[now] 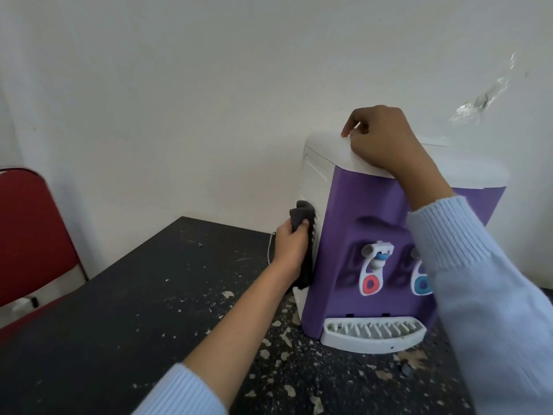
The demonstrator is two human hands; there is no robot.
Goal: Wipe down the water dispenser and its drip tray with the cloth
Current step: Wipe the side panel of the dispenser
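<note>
Water dispenser stands right of centre; left hand grips the cloth against its side, right hand rests curled on top. Hard rubbing could shove it sideways or snag the cord.

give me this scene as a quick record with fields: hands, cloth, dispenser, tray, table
place: dark speckled table against a white wall, red chair at the left
dispenser: purple front, white top and sides, upright on the table
taps: red tap in full view, blue tap partly hidden by the right sleeve
left hand: grips a dark cloth against the dispenser's white left side
right hand: rests on the dispenser's top, fingers curled
drip tray: white, slotted, at the base front, no hand on it
</note>
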